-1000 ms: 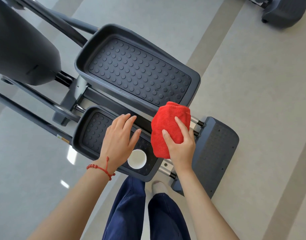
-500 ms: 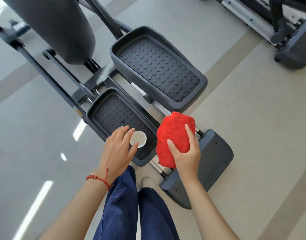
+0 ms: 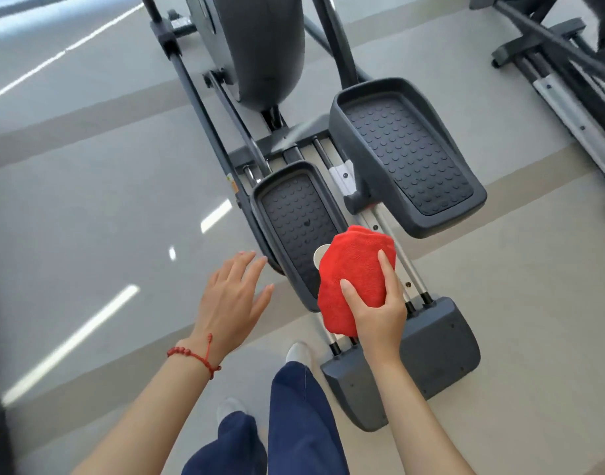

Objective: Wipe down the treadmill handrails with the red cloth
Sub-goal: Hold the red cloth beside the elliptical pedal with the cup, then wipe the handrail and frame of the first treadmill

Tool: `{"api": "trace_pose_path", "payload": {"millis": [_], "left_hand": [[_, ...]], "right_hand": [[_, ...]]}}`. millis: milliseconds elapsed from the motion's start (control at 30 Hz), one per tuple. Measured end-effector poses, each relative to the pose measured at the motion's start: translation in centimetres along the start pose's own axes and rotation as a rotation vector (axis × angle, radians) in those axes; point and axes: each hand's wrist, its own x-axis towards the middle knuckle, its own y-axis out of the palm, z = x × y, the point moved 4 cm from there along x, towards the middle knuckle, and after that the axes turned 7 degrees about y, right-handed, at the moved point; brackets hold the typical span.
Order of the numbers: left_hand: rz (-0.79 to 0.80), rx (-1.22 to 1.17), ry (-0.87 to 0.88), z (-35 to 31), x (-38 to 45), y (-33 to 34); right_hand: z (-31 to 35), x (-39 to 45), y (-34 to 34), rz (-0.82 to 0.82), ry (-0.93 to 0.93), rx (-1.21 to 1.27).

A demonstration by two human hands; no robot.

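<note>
My right hand [image 3: 376, 310] grips a bunched red cloth [image 3: 354, 272] in the air above the rear rails of a dark grey exercise machine [image 3: 259, 46]. My left hand [image 3: 230, 299], with a red bead bracelet on the wrist, hovers open over the floor just left of the near foot pedal [image 3: 294, 214]. A white disc [image 3: 319, 257] on that pedal peeks out from behind the cloth. The far foot pedal [image 3: 407, 156] sits higher, to the right. Two dark arm bars [image 3: 191, 97] rise at the left of the machine; no handrail grips are in view.
The machine's rear base block [image 3: 431, 351] lies on the floor right of my feet and blue trousers [image 3: 301, 423]. A second machine [image 3: 561, 73] stands at the upper right. Grey glossy floor [image 3: 88, 217] spreads to the left.
The view has swung up and turned, showing more of the machine's body. My left hand has come off the near pedal to its left. The cloth now covers most of the white disc.
</note>
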Motion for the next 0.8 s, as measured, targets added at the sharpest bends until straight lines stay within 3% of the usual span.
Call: {"api": "trace_pose_path", "payload": {"millis": [433,800], "left_hand": [[-0.11,0.002,-0.227,8.8,-16.6,-5.1],[-0.279,0.052,-0.466,12.5,-28.6,-11.7]], "right_hand": [[4.4,-13.9,9.6,0.263,-0.13,-0.04],[10.5,-23.8,15.3,0.55,-0.273,-0.007]]}}
